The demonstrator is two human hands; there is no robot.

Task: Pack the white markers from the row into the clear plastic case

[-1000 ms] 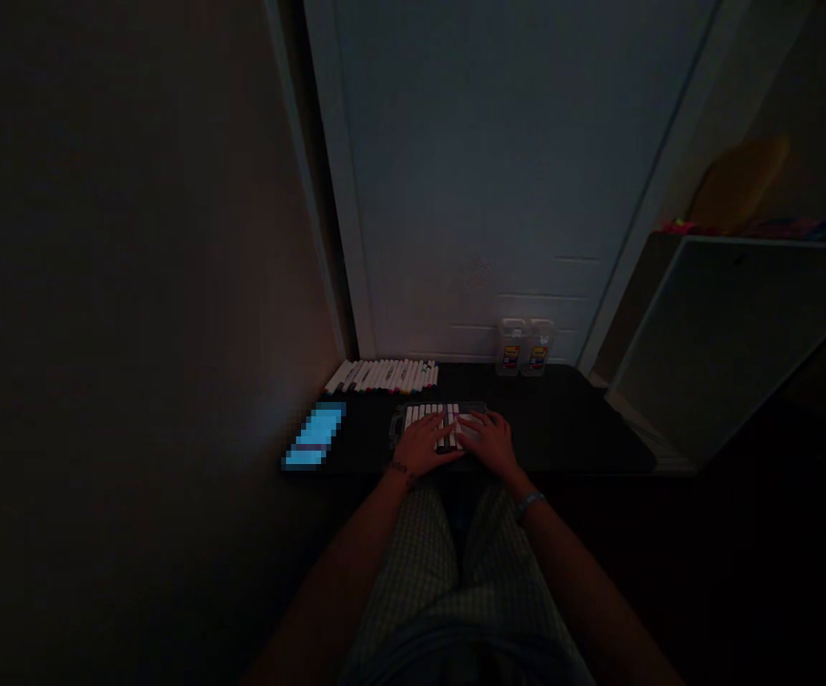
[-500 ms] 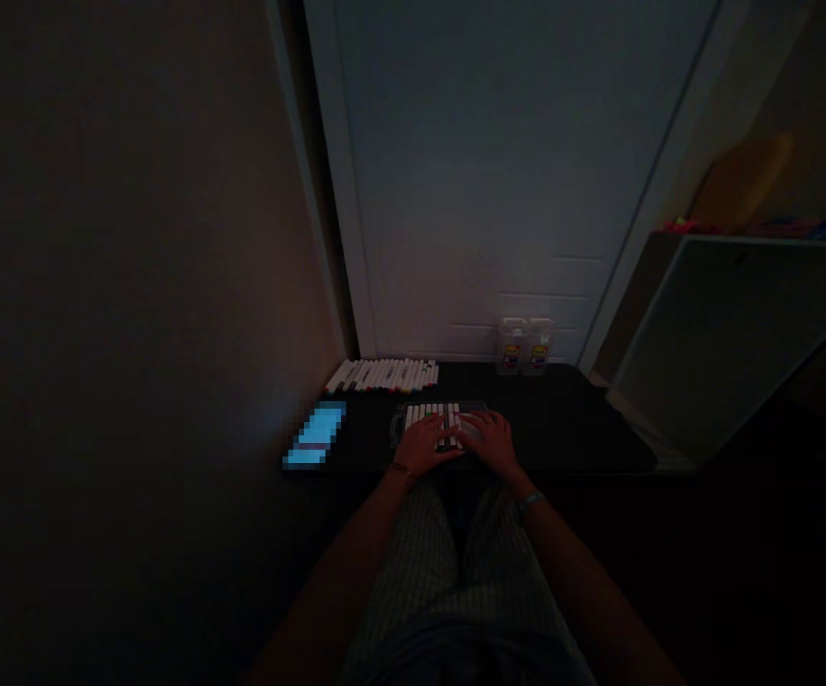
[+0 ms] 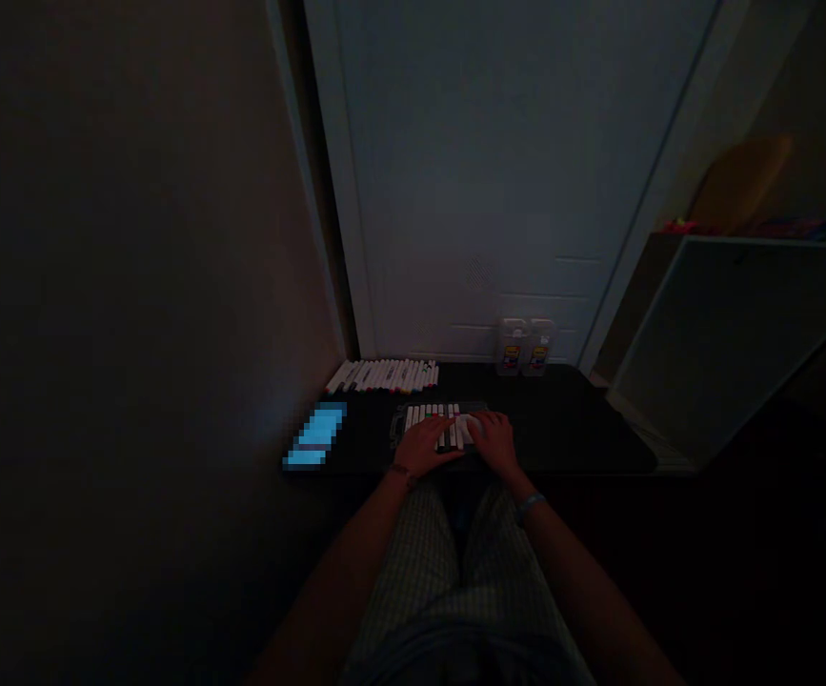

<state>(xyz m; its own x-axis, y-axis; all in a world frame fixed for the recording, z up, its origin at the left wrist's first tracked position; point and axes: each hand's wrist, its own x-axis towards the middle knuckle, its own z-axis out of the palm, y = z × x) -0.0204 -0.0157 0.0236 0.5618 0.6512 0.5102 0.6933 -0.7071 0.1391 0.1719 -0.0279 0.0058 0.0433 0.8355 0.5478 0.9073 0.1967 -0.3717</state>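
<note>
The scene is very dark. A row of white markers (image 3: 435, 417) lies in a clear case (image 3: 399, 424) on a black table (image 3: 570, 429). My left hand (image 3: 423, 446) rests on the left part of that row with fingers laid flat over the markers. My right hand (image 3: 494, 442) lies on the right part of the row, fingers curled over the markers; whether it grips one I cannot make out. A second row of white markers (image 3: 382, 375) lies loose farther back on the table.
A lit blue phone screen (image 3: 314, 436) lies at the table's left end. Two small clear bottles (image 3: 525, 347) stand at the back against a white door (image 3: 498, 171). A white cabinet (image 3: 734, 333) with coloured things on top stands at the right. A wall closes the left.
Both hands have stayed on the row of markers in the case; the right hand's fingers have shifted slightly. Nothing else has moved.
</note>
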